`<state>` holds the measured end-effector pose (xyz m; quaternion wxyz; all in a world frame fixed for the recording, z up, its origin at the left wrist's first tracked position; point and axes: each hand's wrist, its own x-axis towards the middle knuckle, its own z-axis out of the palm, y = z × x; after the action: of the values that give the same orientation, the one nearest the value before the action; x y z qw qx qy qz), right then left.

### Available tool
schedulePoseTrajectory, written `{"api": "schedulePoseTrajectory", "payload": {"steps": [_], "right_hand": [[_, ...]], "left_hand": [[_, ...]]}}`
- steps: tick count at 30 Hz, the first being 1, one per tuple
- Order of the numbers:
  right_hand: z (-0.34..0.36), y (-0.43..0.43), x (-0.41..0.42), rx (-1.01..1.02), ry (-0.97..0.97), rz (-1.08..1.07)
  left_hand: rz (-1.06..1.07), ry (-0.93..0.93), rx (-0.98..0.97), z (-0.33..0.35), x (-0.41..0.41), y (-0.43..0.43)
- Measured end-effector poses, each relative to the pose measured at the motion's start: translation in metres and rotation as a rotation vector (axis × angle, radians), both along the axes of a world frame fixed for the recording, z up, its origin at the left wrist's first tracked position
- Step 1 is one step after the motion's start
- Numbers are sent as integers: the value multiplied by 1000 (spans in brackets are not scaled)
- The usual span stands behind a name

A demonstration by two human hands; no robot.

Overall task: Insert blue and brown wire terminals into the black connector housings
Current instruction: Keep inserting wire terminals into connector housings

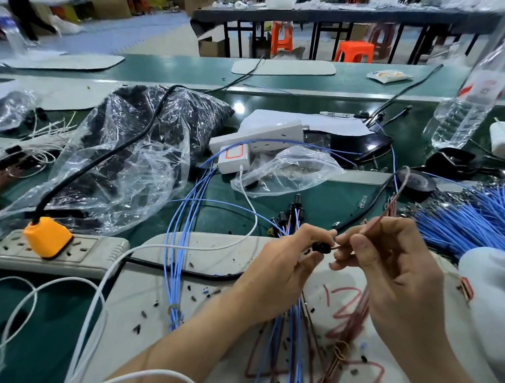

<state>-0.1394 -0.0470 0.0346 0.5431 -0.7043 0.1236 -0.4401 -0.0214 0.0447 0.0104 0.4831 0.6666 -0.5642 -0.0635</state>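
So the black connector housing (321, 247) is up off the bench, pinched between the thumb and fingertips of my left hand (288, 260). My right hand (388, 257) is pinching a brown wire (391, 204) just behind its tip, and that tip sits right at the mouth of the housing. I honestly can't tell if the terminal has started in or is only touching the opening, it's too small to see. I'd call this the brown-wire insertion step, about halfway through this one connector.

Next move, as I see it: line the terminal up straight with the cavity and push until it seats, keeping the housing from twisting. If the wire buckles, I'd grip closer to the tip.

Both hands hover over the white mat (201, 247), where loose blue wires (181, 246) lie to the left. The big blue wire bundle (478, 220) is off to my right, and a few housings with wires in them (288, 213) lie just beyond my hands.
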Motion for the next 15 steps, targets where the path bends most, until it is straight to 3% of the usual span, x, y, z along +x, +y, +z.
{"api": "schedulePoseTrajectory", "payload": {"steps": [15], "right_hand": [[3,6,-2,-21,-109,6]], "left_hand": [[-55,176,-14,-3,0,-2]]}}
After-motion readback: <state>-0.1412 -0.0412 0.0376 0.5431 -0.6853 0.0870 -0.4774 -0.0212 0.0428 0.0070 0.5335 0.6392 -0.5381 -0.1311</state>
